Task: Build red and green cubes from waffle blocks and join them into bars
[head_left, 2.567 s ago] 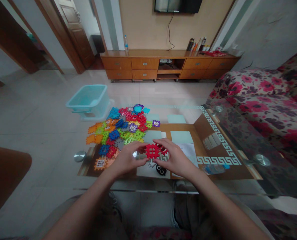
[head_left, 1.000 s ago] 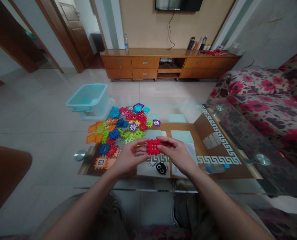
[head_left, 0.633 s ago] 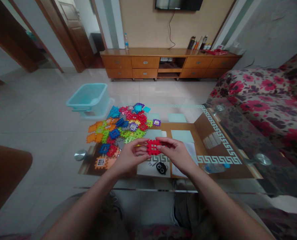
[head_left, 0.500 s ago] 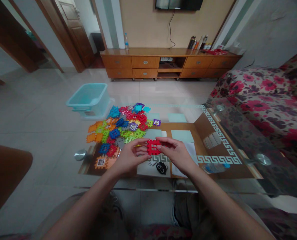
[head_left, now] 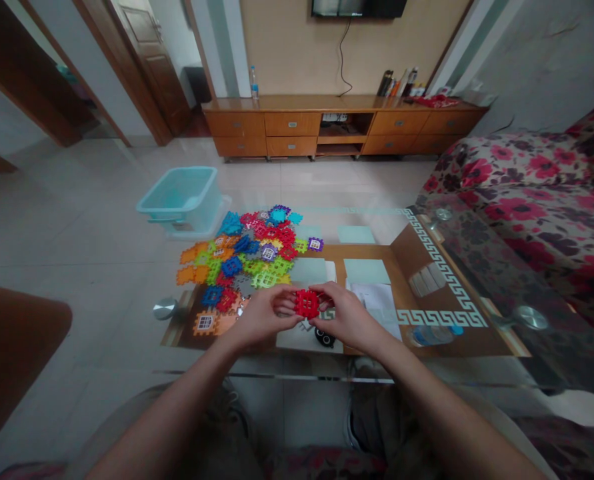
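Observation:
Between my two hands, above the glass table, is a red notched building tile [head_left: 307, 303] with small square holes. My left hand [head_left: 267, 312] grips its left edge, fingers curled behind and thumb below. On the opposite edge, my right hand [head_left: 344, 313] pinches it between thumb and fingers. Whether it is one tile or several joined is hard to tell. To the left lies a heap of interlocking tiles [head_left: 261, 267] in red, blue, green, orange, grey and purple. Below my right hand sits a small black object with round eye shapes [head_left: 325, 337], partly covered.
The glass table [head_left: 439, 267] spans the space before me, with papers [head_left: 371, 300] and a plastic bottle [head_left: 431, 335] showing at its right. A light-blue bin [head_left: 179, 200] stands beyond the heap at left. A floral sofa [head_left: 531, 180] is at right.
Both hands have lowered slightly with the red tile. My right fingers have shifted along its edge, and the black object is now more covered by that hand.

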Available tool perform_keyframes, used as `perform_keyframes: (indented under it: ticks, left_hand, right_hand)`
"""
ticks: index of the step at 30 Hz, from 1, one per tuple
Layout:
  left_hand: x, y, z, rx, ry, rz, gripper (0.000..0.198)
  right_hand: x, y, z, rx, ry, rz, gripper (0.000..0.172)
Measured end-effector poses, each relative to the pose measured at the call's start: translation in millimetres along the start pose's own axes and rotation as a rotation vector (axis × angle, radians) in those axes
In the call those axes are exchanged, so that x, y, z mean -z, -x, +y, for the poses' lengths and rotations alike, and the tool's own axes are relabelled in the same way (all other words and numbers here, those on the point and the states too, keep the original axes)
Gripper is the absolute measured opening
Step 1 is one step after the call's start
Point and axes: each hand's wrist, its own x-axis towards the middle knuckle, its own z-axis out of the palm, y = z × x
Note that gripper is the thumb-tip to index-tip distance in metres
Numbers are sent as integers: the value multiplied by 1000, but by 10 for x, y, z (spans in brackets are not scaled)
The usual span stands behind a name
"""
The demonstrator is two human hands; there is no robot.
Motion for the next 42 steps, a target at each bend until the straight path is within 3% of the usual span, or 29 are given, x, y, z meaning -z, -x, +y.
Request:
perform_keyframes:
  ticks: [5,8,11,17,23,29,34,42]
  left_hand:
    - [11,9,-99,-66,-302,-95,45]
    - [16,3,-200,-169,-592,-74,44]
    - [9,3,-286,-250,-739,-55,40]
    - [-13,28,-291,-248,-763,-39,50]
    - [-17,6,-295,-250,-765,-53,38]
    - [-18,-7,-302,-240,-771,-49,37]
    - [-18,5,-263,-242,-766,-61,42]
    - [-20,-5,-277,-252,-778,-69,37]
  right_hand:
    - [-90,30,59,70,244,-93,42]
    - [-140,57,98,50,294,-135,41]
    - [-193,75,136,19,316,-149,39]
    - [-261,65,153,-6,310,-120,39]
    - [-274,71,188,-10,292,-116,38]
    - [-285,88,242,1,296,-97,51]
    - [-273,84,191,10,321,-95,37]
    - [-258,83,175,18,349,-117,33]
